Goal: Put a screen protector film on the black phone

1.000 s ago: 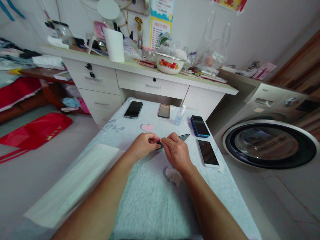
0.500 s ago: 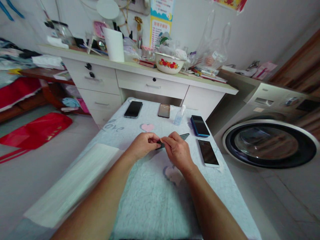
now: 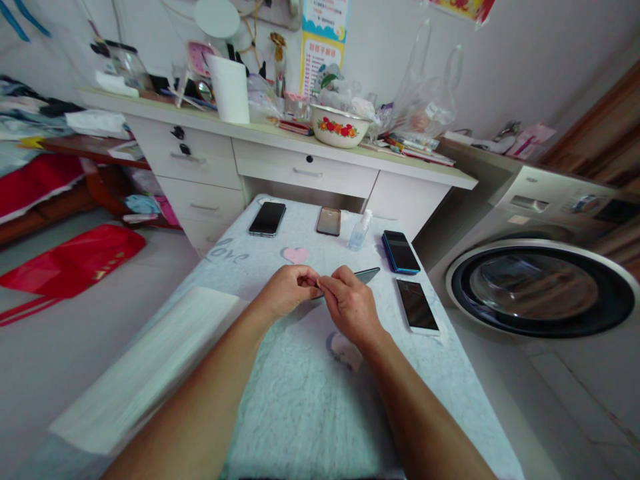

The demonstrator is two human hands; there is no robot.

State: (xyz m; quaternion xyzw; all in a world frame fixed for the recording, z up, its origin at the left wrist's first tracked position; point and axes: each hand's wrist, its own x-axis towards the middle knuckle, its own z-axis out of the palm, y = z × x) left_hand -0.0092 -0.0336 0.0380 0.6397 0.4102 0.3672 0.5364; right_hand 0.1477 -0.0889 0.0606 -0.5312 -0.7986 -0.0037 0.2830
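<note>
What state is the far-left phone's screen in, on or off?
Apparently off: the far-left phone shows plain black, with nothing lit.

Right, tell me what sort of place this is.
Probably a room in someone's home: a front-loading washing machine stands at the right, and a flowered bowl sits on a crowded white drawer unit.

We see soft, fairly dim, cool light; gentle shadow darkens the pale blue, patterned, cloth-covered surface (image 3: pixel 300 400) toward its near edge. Beyond its right edge, lens distortion stretches the silver front-loading washing machine (image 3: pixel 535 267); fine detail smears.
</note>
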